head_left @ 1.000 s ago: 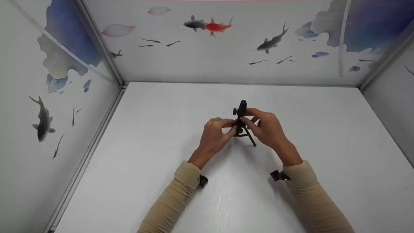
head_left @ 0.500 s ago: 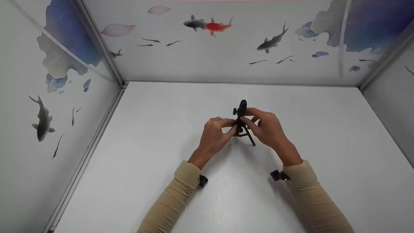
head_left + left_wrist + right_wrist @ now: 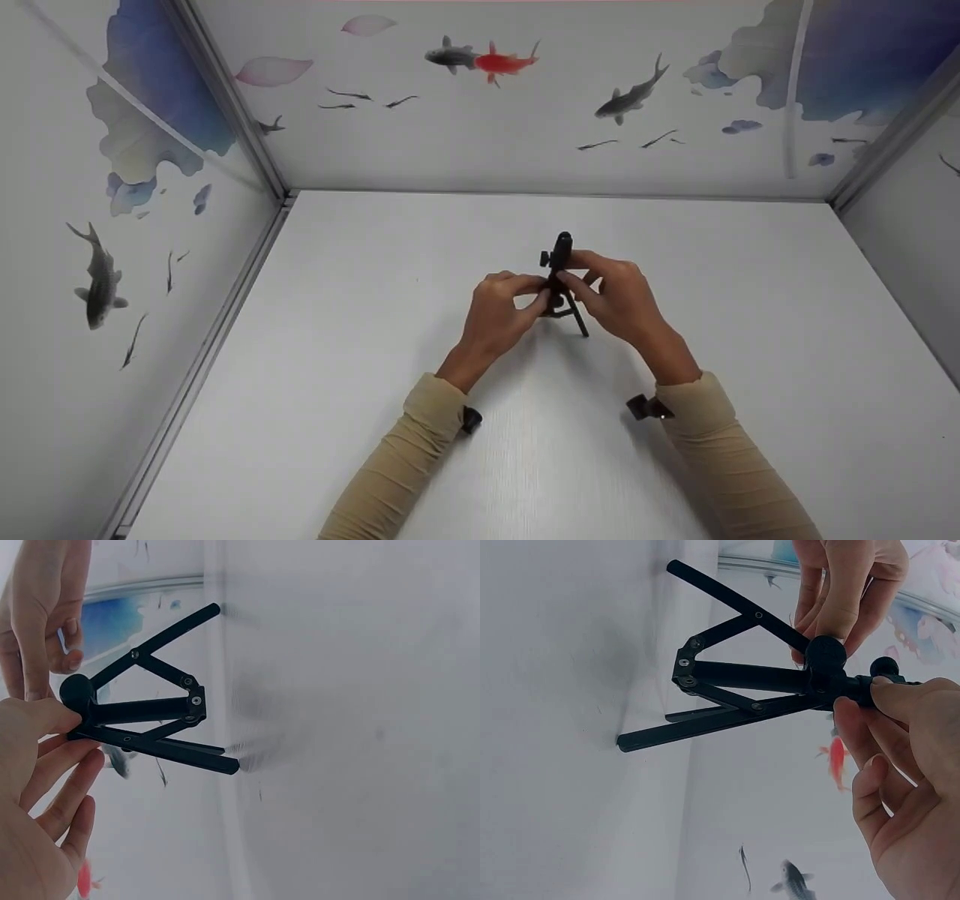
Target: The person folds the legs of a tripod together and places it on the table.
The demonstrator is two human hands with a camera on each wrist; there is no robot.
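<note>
Tripod leg seemingly slightly leftward

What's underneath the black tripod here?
Beneath the black tripod is the white tabletop, faintly shadowed. In the head view, the left hand hides part of the area underneath.

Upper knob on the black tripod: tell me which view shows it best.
The right wrist view: there the upper knob appears largest, its round head clear beside the right hand. The head view shows it only as a small dark shape jutting from the tripod. The left wrist view doesn't show it.
</note>
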